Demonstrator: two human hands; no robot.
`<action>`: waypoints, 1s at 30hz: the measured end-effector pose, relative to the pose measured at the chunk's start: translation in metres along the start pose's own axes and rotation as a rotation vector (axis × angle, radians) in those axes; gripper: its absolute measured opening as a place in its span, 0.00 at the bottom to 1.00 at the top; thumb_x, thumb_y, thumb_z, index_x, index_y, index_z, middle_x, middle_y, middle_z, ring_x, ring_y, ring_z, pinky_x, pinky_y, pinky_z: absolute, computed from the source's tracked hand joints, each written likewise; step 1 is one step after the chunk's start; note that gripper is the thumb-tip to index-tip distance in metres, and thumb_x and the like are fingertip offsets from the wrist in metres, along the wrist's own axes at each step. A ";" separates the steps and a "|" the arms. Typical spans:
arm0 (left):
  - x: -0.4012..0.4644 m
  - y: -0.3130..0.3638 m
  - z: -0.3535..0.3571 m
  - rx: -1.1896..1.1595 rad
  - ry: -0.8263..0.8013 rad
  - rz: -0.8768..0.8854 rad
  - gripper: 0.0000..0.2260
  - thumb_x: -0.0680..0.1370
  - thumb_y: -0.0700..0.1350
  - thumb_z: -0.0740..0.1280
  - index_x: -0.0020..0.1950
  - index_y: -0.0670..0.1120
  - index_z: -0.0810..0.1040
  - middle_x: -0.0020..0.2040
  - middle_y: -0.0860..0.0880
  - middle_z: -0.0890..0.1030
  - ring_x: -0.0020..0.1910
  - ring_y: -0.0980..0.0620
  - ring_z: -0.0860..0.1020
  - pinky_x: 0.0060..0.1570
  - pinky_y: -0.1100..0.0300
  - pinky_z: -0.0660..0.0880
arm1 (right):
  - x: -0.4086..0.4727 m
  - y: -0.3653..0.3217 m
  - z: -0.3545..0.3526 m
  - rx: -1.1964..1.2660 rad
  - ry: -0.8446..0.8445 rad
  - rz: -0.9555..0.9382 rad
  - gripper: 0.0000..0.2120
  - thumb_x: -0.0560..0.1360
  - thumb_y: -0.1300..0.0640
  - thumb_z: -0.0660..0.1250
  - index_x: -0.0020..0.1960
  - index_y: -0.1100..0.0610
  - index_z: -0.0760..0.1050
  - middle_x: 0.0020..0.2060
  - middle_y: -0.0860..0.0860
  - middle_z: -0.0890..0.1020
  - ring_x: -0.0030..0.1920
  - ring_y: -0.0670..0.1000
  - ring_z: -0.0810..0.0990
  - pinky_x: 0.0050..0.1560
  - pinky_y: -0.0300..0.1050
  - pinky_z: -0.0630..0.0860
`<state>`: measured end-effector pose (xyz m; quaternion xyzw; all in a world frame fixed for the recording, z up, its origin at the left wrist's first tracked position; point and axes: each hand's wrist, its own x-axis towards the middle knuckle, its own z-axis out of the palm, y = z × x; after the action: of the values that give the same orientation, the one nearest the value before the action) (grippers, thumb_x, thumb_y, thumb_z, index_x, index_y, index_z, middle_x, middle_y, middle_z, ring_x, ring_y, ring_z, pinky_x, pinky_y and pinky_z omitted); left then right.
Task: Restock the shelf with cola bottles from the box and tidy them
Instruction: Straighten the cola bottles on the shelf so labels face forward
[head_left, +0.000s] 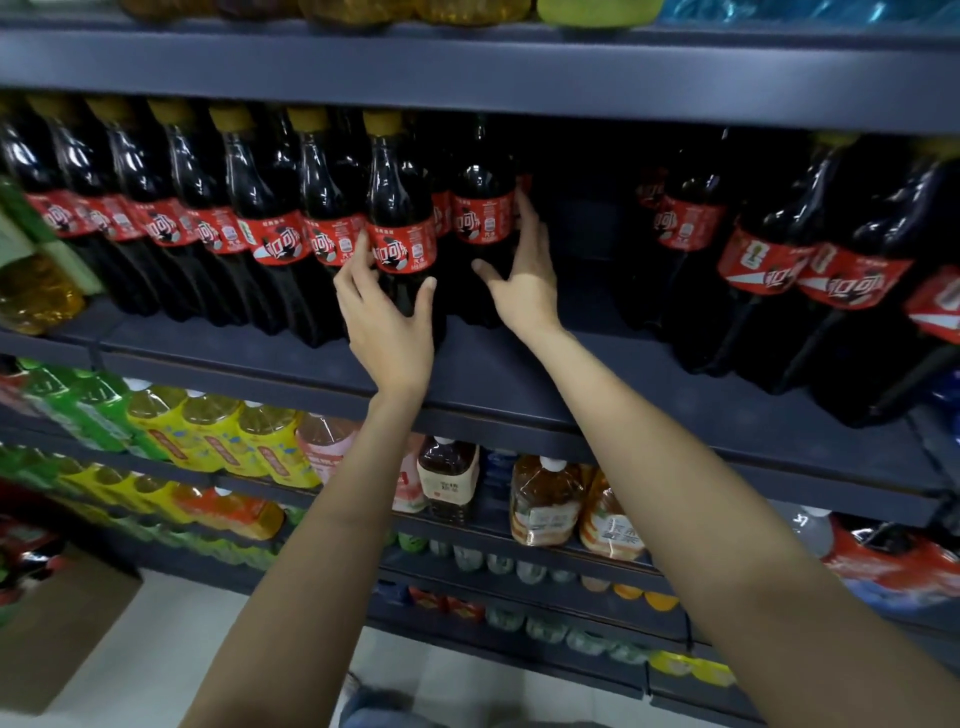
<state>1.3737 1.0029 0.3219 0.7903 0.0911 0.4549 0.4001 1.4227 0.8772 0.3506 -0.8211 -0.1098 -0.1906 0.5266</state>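
Observation:
A row of cola bottles (270, 228) with red labels and gold caps fills the left half of the dark blue shelf (493, 379). My left hand (387, 322) wraps around the lower body of the front cola bottle (400, 208) at the row's right end, fingers on its left and thumb on its right. Just behind and to the right stands another cola bottle (480, 202). My right hand (522, 280) lies flat against that bottle's right side with the thumb spread in front of it. The cardboard box (57, 629) sits on the floor at the lower left.
A dark gap (582, 234) on the shelf lies right of my right hand. Larger cola bottles (810, 260) stand further right. The shelves below carry yellow, green and tea-coloured drinks (545, 499). More bottles line the shelf above. The floor is pale tile.

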 end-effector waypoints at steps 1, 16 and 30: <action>0.000 0.001 -0.002 0.007 -0.006 0.001 0.32 0.74 0.50 0.71 0.74 0.46 0.61 0.64 0.46 0.71 0.61 0.50 0.73 0.51 0.56 0.76 | -0.001 -0.001 0.000 -0.003 -0.007 0.007 0.39 0.74 0.63 0.68 0.77 0.50 0.51 0.76 0.53 0.57 0.74 0.54 0.57 0.68 0.46 0.59; -0.042 0.077 0.011 -0.481 -0.620 0.241 0.07 0.78 0.39 0.65 0.56 0.46 0.78 0.45 0.53 0.82 0.48 0.58 0.80 0.51 0.63 0.76 | -0.092 0.017 -0.137 -0.046 0.156 0.011 0.11 0.77 0.60 0.66 0.59 0.54 0.77 0.50 0.47 0.82 0.50 0.40 0.79 0.53 0.32 0.74; -0.036 0.130 0.170 -0.436 -0.894 0.053 0.39 0.72 0.39 0.72 0.76 0.41 0.53 0.74 0.42 0.64 0.72 0.46 0.64 0.71 0.56 0.61 | -0.067 0.041 -0.132 -0.616 0.764 0.298 0.33 0.71 0.51 0.72 0.69 0.64 0.63 0.62 0.59 0.69 0.58 0.59 0.70 0.53 0.53 0.73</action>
<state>1.4595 0.8054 0.3467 0.8081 -0.2067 0.0898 0.5443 1.3523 0.7411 0.3372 -0.8168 0.2700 -0.4233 0.2840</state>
